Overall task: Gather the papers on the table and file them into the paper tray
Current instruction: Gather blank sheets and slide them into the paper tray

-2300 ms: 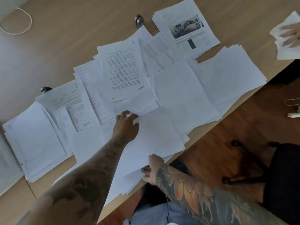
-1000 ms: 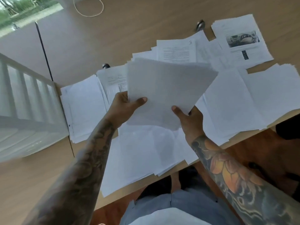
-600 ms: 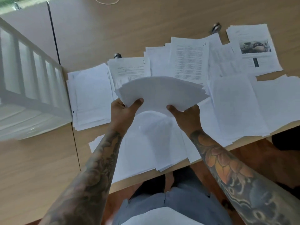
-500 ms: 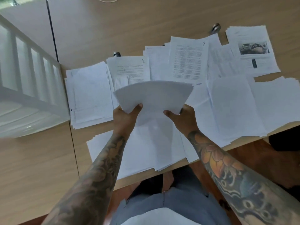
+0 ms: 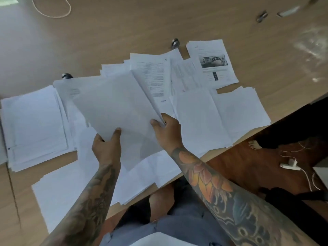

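Sheaf of white blank paper sheets [image 5: 113,105]: raised above the light wooden table [image 5: 124,32], grasped at its near edge by both hands. Left hand [image 5: 106,148]: thumb clamped on top, fingers beneath. Right hand [image 5: 167,132]: near right corner pinched. Loose white papers [image 5: 204,118]: spread over the table beneath. Printed page with a photograph [image 5: 212,63]: laid at the far right. Paper tray: cannot be made out

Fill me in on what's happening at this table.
A person is gathering loose papers. Both hands hold one sheaf of sheets lifted above the wooden table: the left hand grips its near edge, the right hand pinches its right corner. Many papers remain spread out, including a page with a car photo and a stack at the left. No paper tray is in view.
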